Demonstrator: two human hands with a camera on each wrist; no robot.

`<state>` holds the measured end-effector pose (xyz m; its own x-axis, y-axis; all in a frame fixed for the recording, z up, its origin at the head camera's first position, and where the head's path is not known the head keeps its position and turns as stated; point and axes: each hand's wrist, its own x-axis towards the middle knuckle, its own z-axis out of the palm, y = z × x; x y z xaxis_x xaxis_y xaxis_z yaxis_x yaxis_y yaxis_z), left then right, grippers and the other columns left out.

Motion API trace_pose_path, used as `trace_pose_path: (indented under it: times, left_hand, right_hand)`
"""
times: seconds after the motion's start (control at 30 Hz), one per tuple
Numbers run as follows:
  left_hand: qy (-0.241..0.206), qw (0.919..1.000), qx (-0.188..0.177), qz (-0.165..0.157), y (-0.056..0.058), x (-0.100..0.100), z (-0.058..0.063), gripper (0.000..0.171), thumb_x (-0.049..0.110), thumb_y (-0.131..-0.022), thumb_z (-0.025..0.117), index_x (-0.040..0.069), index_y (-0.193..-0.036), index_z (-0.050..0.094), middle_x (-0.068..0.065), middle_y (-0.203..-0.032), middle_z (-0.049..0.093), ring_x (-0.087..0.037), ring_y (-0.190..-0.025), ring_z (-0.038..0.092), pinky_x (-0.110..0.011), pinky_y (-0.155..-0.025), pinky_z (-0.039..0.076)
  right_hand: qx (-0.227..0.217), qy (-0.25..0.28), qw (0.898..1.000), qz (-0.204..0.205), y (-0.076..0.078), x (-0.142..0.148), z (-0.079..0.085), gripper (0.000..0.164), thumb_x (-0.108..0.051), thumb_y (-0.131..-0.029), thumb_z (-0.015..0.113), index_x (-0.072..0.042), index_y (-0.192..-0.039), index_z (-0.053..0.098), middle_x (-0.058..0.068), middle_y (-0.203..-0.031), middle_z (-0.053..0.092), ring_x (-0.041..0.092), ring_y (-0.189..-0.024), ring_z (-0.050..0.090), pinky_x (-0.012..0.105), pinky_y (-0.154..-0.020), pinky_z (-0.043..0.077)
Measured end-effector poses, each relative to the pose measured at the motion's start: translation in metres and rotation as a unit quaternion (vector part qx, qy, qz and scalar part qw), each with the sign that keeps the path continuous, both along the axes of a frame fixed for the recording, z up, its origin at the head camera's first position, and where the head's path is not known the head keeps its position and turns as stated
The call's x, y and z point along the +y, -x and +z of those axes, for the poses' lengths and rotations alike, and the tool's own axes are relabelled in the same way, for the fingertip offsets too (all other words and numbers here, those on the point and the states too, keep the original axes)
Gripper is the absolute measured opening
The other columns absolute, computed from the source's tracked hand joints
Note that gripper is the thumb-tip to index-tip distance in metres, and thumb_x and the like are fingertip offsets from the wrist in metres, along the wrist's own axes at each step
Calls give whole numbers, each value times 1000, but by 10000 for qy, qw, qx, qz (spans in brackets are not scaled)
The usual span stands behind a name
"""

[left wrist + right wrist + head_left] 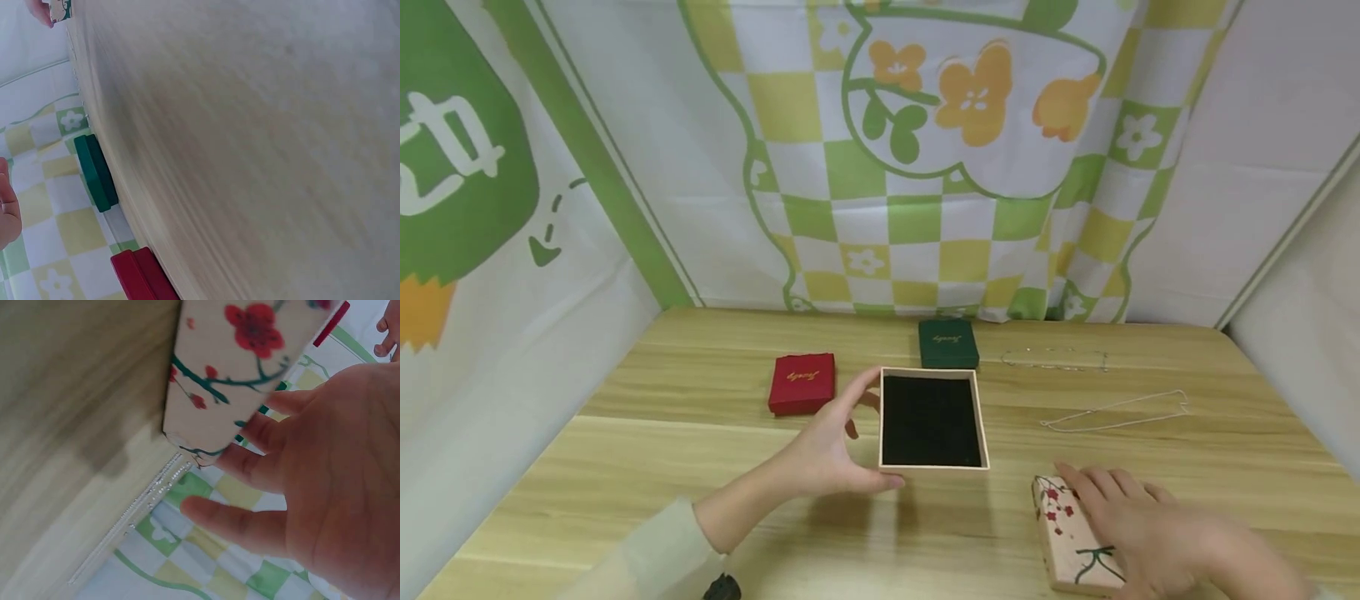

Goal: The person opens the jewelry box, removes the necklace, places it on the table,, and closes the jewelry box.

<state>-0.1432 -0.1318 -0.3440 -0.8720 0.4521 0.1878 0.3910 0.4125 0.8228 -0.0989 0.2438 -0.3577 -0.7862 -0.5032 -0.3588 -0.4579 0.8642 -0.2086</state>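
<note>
In the head view my left hand [831, 454] holds an open jewelry box base [934, 469] by its left side, thumb below and fingers at the far corner. A black pad [931, 421] fills its inside. Over on the right, the cream box lid [1071, 533] with red blossoms and green branches lies on the wooden table. My right hand [1157, 525] rests at the lid's right side, its fingers stretched out along the far edge. In the right wrist view, that hand's fingers [250, 528] look loose and spread beside the lid [231, 381].
A red jewelry box [802, 383] stands left of my left hand, and a dark green one [948, 343] lies at the back. Two thin silver chains, a beaded one [1052, 367] and a plain one [1120, 412], lie on the table [662, 433] at the right. A patterned curtain [925, 250] hangs behind.
</note>
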Motion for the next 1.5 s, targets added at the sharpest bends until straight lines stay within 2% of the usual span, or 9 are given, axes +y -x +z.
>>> trace_pose_path:
  times: [0.07,0.17,0.3,0.43,0.63,0.87,1.17,1.37,1.5]
  left_hand:
    - [-32,10000,6,2,0,0,0,109,30,-65,90,14,-153,29,-4,-131,54,-18,-117,49,-38,-84,50]
    - [-91,10000,21,22,0,0,0,108,29,-65,90,13,-153,29,-6,-131,54,-18,-118,48,-39,-83,50]
    - [-122,9999,-7,54,0,0,-1,108,26,-65,90,13,-153,29,-6,-132,53,-19,-117,48,-38,-82,50]
    - [-102,9999,-103,80,1,1,-2,108,27,-66,90,13,-154,29,-6,-133,53,-20,-118,49,-38,-82,50]
    - [-56,9996,-233,168,3,2,-3,108,29,-66,90,15,-154,28,-5,-132,54,-18,-118,49,-39,-83,50]
    - [-18,9996,-255,98,4,3,-6,110,30,-66,91,15,-155,27,-5,-133,53,-17,-118,48,-36,-83,48]
    - [63,9995,-249,186,4,4,-4,110,32,-66,91,16,-155,28,-4,-128,55,-19,-116,49,-32,-81,47]
    - [126,9991,-275,297,4,8,-4,113,31,-63,92,17,-155,28,-1,-126,56,-19,-114,51,-33,-80,48]
    - [-24,9995,-255,180,5,10,-4,110,28,-63,93,19,-153,30,4,-127,57,-14,-115,50,-38,-80,49]
  right_hand:
    - [158,-85,9998,-5,-1,1,-3,137,-77,-56,79,-3,-155,20,15,-149,35,43,-134,37,77,-93,34]
    - [315,121,9994,-15,2,3,-6,123,-54,-58,89,-2,-151,27,13,-145,39,39,-130,40,73,-87,41]
    - [478,672,9966,78,7,6,-4,113,-31,-50,90,-5,-144,34,3,-134,42,27,-121,43,48,-90,50]
    - [917,1231,9881,116,11,7,4,113,-38,-49,91,-12,-144,34,-4,-128,43,14,-112,43,26,-86,48]
    - [1672,1944,9664,195,21,-4,22,112,-43,-52,92,-18,-144,34,-6,-128,45,8,-112,42,31,-87,48]
    - [1923,2217,9552,389,29,-17,42,109,-43,-55,92,-19,-144,34,-9,-124,44,2,-105,40,28,-82,47]
    - [2194,2608,9370,770,39,-41,59,115,-36,-54,93,-21,-149,31,-10,-132,42,2,-113,38,31,-89,46]
    - [2180,2535,9370,1012,47,-63,70,112,-41,-58,91,-17,-150,32,-6,-131,45,8,-113,40,33,-87,47]
    - [2190,2380,9397,1112,49,-78,75,111,-43,-59,90,-15,-150,33,-5,-130,46,9,-111,42,32,-86,48]
